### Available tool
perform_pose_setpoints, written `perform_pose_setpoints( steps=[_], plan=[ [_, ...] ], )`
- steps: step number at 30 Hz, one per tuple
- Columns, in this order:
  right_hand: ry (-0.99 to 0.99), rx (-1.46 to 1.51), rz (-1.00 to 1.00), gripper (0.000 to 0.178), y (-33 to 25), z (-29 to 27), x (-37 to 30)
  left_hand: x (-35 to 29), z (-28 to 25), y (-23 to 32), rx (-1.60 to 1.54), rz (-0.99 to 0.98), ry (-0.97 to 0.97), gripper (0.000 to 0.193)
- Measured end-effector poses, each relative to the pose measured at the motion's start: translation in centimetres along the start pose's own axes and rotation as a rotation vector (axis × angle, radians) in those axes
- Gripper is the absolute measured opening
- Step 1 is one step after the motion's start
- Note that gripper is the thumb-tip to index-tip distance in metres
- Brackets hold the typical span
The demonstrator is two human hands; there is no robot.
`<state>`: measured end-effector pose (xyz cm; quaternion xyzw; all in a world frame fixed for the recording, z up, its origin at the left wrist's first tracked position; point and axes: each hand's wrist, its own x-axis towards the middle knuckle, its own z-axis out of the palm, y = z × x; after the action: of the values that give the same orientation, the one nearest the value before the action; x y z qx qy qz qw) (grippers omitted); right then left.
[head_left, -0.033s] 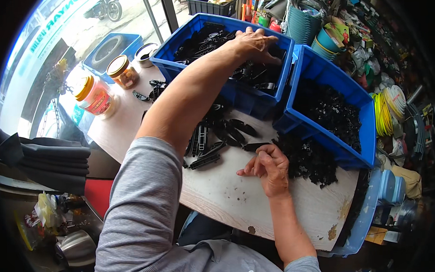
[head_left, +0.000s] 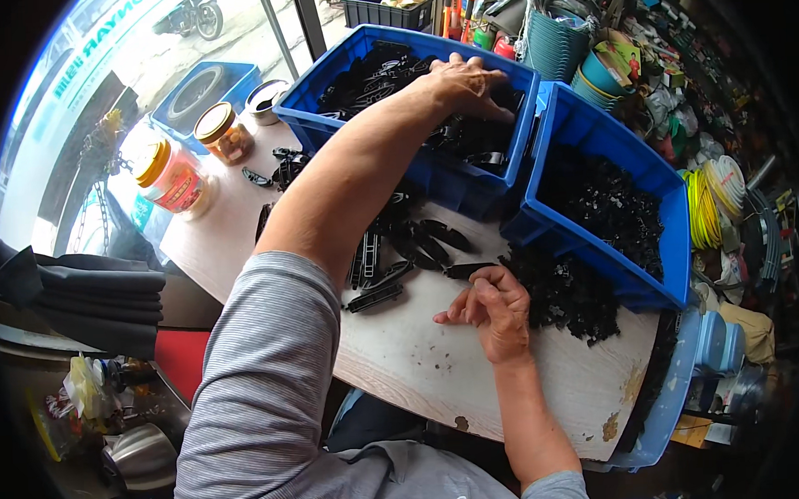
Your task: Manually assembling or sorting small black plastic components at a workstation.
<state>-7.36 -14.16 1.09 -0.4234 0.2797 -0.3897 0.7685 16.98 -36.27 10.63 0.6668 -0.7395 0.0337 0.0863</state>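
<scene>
Black plastic parts are sorted at a crowded tabletop point(head_left: 404, 372).

The left hand point(head_left: 464, 84) is stretched into the far blue bin point(head_left: 325, 120), laid on the black clips point(head_left: 367, 79) there; whether its fingers are clamped on one cannot be told. The right hand point(head_left: 494, 312) is rested on the tabletop, its fingers pinched on a small black strip point(head_left: 466, 270), beside a heap of small black pieces point(head_left: 564, 296). No change can be seen. More clips point(head_left: 417, 240) are spread between the hands.

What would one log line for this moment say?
left hand: reaching into left blue bin of black parts | right hand: on table, holding black piece beside parts pile | jars at left
</scene>
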Motion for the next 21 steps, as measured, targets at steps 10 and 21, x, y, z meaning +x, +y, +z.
perform_pose_setpoints(
  steps=[10, 21],
  plan=[
    [0.007, 0.005, -0.004, 0.018, -0.2, -0.6, 0.0, -0.5, -1.4, 1.2, -0.032, -0.08, -0.23, 0.08],
    [0.003, 0.037, -0.006, 0.015, -0.1, -0.3, -0.1, 0.5, 1.0, -1.2, -0.156, 0.014, -0.017, 0.065]
  ],
)
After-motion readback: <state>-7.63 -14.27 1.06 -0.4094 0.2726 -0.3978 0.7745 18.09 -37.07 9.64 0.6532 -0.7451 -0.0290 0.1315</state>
